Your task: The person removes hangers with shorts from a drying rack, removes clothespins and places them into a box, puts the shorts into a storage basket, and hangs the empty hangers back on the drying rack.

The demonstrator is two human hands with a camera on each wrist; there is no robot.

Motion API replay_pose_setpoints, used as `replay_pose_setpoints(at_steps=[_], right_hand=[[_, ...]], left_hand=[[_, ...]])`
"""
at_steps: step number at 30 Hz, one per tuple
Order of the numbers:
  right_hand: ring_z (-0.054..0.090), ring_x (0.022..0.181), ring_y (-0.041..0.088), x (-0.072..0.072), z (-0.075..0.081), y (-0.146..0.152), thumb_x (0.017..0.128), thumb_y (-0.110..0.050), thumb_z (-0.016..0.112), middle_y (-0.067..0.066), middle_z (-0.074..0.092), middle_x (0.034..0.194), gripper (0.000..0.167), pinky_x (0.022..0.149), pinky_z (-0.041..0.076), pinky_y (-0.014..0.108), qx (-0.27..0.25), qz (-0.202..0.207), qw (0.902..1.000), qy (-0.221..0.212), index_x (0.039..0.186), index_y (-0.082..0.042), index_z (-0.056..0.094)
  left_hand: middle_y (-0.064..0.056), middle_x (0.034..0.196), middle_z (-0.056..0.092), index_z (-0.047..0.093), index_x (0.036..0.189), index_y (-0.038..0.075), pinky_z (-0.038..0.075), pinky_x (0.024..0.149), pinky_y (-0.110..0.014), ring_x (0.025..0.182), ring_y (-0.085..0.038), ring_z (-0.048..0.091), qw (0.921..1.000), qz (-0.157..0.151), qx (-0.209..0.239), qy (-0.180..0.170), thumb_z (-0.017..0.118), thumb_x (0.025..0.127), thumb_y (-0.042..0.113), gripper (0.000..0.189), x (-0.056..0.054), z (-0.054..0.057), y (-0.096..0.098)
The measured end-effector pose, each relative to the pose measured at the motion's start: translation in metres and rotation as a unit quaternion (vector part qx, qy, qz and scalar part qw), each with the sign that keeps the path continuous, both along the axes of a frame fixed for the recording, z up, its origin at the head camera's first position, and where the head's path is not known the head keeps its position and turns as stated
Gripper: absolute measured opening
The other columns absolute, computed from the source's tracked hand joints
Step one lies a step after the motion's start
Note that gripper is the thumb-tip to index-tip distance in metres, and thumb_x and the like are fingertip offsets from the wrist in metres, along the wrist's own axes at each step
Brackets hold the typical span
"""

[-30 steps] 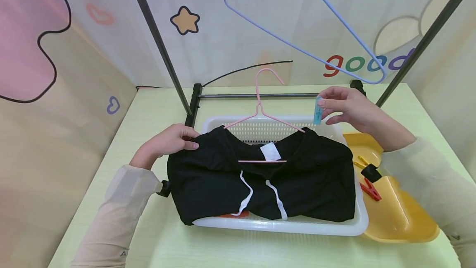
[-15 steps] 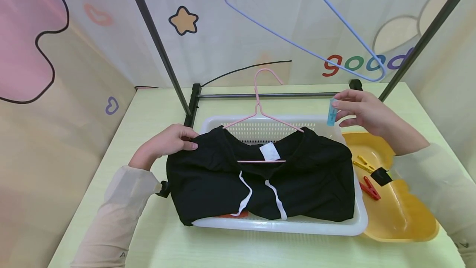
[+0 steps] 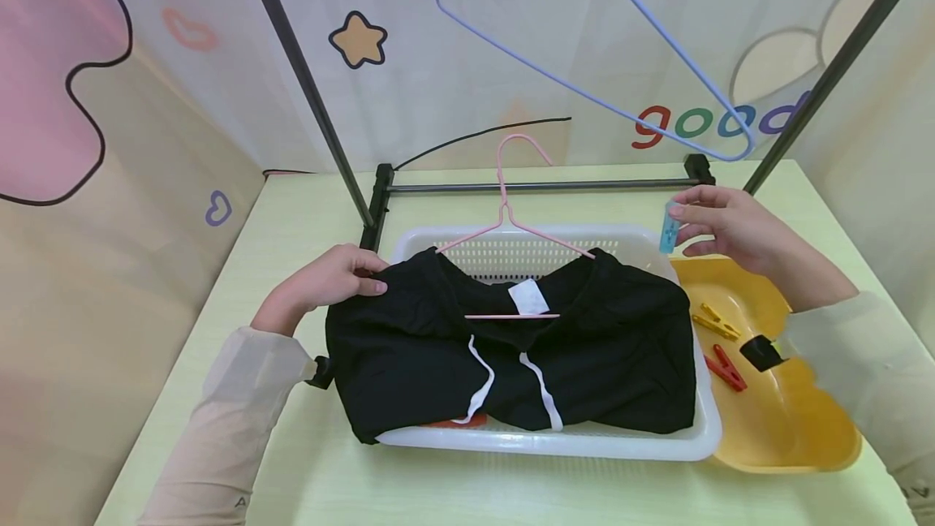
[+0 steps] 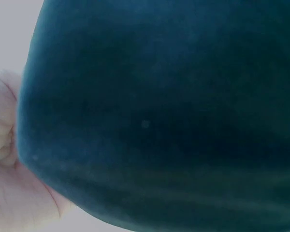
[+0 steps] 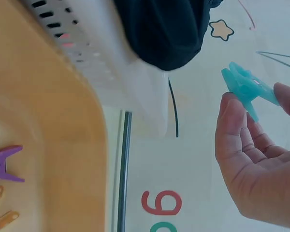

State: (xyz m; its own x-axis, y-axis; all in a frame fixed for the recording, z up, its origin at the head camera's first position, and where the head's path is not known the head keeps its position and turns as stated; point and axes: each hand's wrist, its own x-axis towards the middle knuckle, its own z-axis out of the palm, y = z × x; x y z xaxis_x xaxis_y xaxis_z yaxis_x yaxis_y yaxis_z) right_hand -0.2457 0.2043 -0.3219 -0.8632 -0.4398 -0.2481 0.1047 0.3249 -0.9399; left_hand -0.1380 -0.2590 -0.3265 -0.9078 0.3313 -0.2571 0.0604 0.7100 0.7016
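A black garment point(image 3: 511, 364) with white drawstrings hangs on a pink hanger point(image 3: 502, 185) and lies across a white basket point(image 3: 555, 451). My left hand point(image 3: 329, 278) grips its shoulder at the left, thumb on top of the cloth. In the left wrist view the dark cloth point(image 4: 159, 111) hides most of that hand. Between thumb and fingers, my right hand point(image 3: 738, 226) pinches a light blue clothespin point(image 3: 669, 227) above the basket's back right corner. The right wrist view shows the clothespin point(image 5: 246, 87) held by its handle ends.
Right of the basket stands a yellow tray point(image 3: 796, 428) with a yellow clothespin point(image 3: 716, 321) and a red clothespin point(image 3: 726, 369); a purple clothespin point(image 5: 5, 163) shows in the right wrist view. A blue hanger point(image 3: 599, 96) hangs above. Dark rack poles point(image 3: 299, 71) rise on both sides.
My right hand has moved to the right and slightly down with the clothespin, away from the garment. The left hand keeps its hold on the shoulder.
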Motion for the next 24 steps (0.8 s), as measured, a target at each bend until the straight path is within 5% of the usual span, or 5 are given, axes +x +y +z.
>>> replay_pose_setpoints(at_steps=[24], right_hand=[[0.061,0.076,0.011,-0.006,-0.023,0.032,0.090,-0.025,0.049,-0.014,0.061,0.078,0.010,0.071,0.050,0.023,0.065,0.022,0.9972,-0.032,0.100,-0.024,0.047]], left_hand=[[-0.005,0.086,0.062,0.067,0.090,0.006,0.044,0.073,-0.028,0.076,-0.015,0.054,1.0000,0.000,0.000,0.003,0.057,0.082,0.004,0.013,0.000,-0.002,-0.001]])
